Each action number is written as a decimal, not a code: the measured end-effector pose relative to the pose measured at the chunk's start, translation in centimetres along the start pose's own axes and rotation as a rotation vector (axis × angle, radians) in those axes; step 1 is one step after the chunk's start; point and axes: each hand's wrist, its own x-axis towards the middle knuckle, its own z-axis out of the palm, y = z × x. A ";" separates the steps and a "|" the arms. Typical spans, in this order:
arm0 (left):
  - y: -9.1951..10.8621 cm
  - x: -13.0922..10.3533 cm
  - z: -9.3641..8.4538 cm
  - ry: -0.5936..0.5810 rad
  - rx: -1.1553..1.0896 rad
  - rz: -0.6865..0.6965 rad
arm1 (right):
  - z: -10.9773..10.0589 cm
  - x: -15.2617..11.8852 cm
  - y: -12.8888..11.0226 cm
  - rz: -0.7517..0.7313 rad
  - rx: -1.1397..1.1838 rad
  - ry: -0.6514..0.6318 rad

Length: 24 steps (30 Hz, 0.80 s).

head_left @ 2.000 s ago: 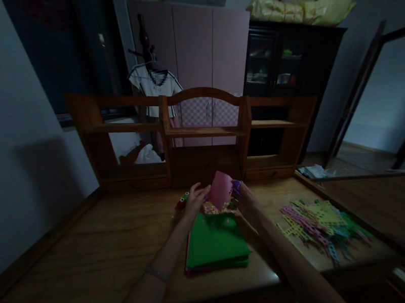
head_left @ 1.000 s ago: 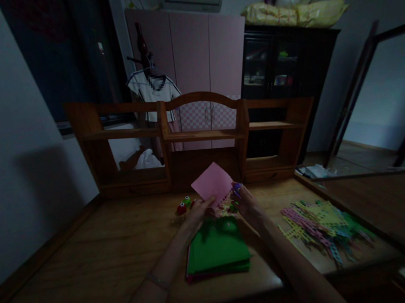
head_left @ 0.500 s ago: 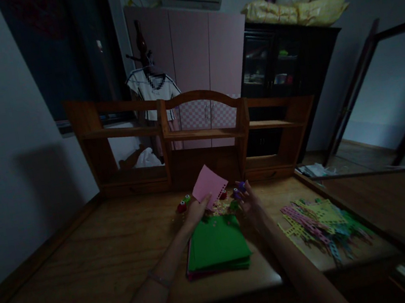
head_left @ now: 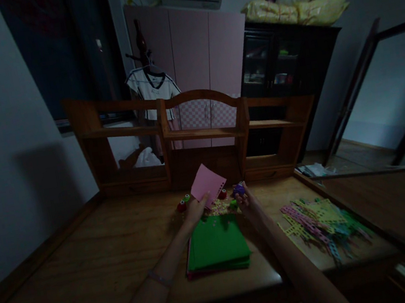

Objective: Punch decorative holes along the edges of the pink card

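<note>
Taking the stack of green sheets (head_left: 217,246) as dial centre: at eleven, a red toy-like piece (head_left: 181,206) is lying beside a green one; also at eleven, nearer, the left hand (head_left: 194,211) is grasping a pink sheet (head_left: 205,183), thumb uppermost; the sheet is leaning up at twelve, above scattered paper bits (head_left: 218,208); a row of holes is already lining its lower-right edge, while its upper edges are looking plain, so I am judging it part-worked; the green sheets are showing no such row and are presumably waiting. Between one and two, the right hand (head_left: 249,204) is curling its fingers against a purple toy-like piece (head_left: 238,190); whether they are gripping it, I cannot tell; at three, perforated strips (head_left: 319,222) are lying heaped, apparently finished work.
</note>
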 end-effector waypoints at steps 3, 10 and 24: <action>-0.3 0.1 0.1 0.022 -0.074 -0.009 | 0.1 -0.2 0.2 -0.009 0.030 0.063; -0.2 0.0 0.0 -0.012 -0.061 0.010 | -0.1 0.0 0.4 0.028 0.056 0.015; -0.1 0.0 0.1 -0.011 -0.060 0.018 | -0.8 0.2 0.1 0.222 0.154 0.035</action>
